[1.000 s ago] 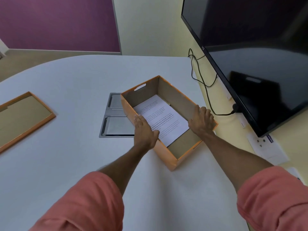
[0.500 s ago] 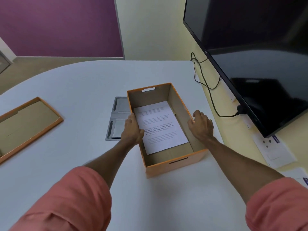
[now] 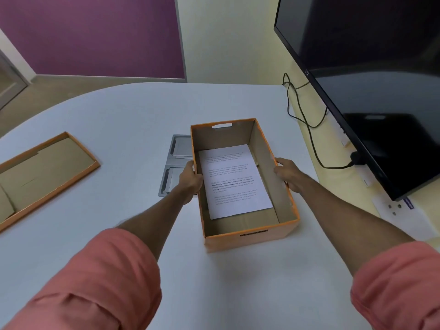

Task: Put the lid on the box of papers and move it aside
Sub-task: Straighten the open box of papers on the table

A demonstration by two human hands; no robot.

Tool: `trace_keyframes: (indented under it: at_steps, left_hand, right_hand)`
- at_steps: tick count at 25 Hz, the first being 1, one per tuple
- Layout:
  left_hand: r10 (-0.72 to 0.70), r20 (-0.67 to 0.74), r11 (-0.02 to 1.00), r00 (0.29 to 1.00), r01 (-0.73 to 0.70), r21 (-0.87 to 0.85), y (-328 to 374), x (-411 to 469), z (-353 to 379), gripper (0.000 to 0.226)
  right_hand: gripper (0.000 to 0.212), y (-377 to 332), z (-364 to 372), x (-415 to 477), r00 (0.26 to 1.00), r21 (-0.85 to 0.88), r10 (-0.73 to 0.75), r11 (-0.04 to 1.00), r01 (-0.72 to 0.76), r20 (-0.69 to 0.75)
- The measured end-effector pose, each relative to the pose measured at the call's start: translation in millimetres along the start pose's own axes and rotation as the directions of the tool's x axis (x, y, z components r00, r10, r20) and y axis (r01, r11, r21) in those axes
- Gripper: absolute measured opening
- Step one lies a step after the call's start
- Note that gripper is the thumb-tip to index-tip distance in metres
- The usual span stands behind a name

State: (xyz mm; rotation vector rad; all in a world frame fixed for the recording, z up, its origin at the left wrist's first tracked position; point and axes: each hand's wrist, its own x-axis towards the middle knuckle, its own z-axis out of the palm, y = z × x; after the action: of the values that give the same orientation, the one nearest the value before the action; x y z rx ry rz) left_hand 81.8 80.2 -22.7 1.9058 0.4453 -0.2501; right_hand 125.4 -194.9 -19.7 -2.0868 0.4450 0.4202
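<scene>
An open orange cardboard box [image 3: 250, 239] stands on the white table in front of me, its long sides running away from me. A printed sheet of paper [image 3: 234, 181] lies flat on its bottom. My left hand [image 3: 190, 179] presses against the outside of the box's left wall. Against the right wall rests my right hand [image 3: 289, 173]. The box's lid [image 3: 45, 172], orange-rimmed and upside down, lies on the table at the far left, well apart from both hands.
A grey metal cable hatch [image 3: 175, 167] is set into the table just left of the box. A large dark wall screen [image 3: 371, 91] hangs at the right, with black cables [image 3: 307, 122] hanging below it. A white wall socket [image 3: 394, 207] shows at the lower right.
Both hands have turned the box from a slanted position to one squared up with me. Their grip slid from over the rims to the outer walls.
</scene>
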Motion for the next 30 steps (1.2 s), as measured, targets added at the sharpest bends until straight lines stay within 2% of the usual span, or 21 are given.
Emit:
trace_keyframes:
  at_steps: [5,10,14,21,24,30]
  left_hand:
    - [0.013,-0.020,1.000,1.000,-0.013,0.007,-10,-9,-31,0.051]
    - [0.056,-0.028,0.993,0.998,-0.052,0.103,-25,-29,-80,0.052]
    - [0.059,0.005,0.983,0.998,-0.059,0.174,-44,-50,-129,0.062]
    - [0.047,0.078,0.982,0.996,-0.060,0.179,-94,-81,-198,0.065]
    - [0.039,0.101,0.979,0.994,-0.058,0.195,-112,-91,-211,0.063]
    - [0.018,0.134,0.979,0.991,-0.044,0.198,-135,-115,-208,0.060]
  right_hand:
    - [0.049,-11,29,-37,0.996,-0.009,-0.031,0.999,0.030,-0.086]
    - [0.033,-27,71,-80,0.989,-0.005,-0.035,0.999,0.034,-0.143]
    - [0.037,-36,113,-123,0.985,0.023,-0.033,0.999,0.037,-0.170]
    - [0.044,-36,183,-189,0.979,0.076,0.017,0.997,-0.002,-0.202]
    - [0.049,-30,202,-215,0.979,0.087,0.039,0.996,-0.021,-0.201]
    - [0.047,-11,208,-239,0.968,0.022,0.029,0.999,-0.024,-0.249]
